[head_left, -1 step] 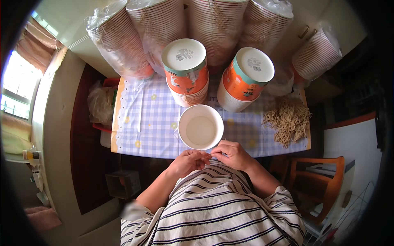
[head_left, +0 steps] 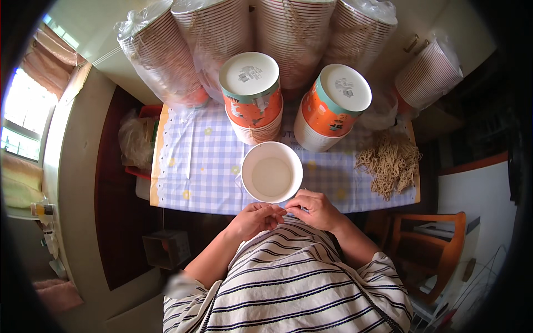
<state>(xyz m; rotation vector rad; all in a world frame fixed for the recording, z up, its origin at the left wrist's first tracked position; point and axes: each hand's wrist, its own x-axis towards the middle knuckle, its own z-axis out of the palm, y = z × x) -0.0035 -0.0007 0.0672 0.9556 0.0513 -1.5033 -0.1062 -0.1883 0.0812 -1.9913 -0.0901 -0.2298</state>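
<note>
An open white paper bucket (head_left: 271, 172) stands upright at the table's front edge, its inside facing me. Just below its rim, my left hand (head_left: 259, 220) and my right hand (head_left: 314, 210) meet fingertip to fingertip, both closed in a pinch. Whatever is between the fingers is too small to make out. A thin pale strand shows beside the bucket's left side. Behind it stand two upside-down stacks of paper buckets, the left stack (head_left: 252, 108) and the right stack (head_left: 335, 105), each topped by an orange and teal printed one. A heap of tan cord loops (head_left: 390, 165) lies on the right.
Tall plastic-wrapped bucket stacks (head_left: 214, 44) line the back, with another wrapped stack (head_left: 428, 75) at the far right. A blue checked cloth (head_left: 208, 166) covers the table. A wooden chair (head_left: 452, 250) stands at right; a box (head_left: 166, 248) sits below the table at left.
</note>
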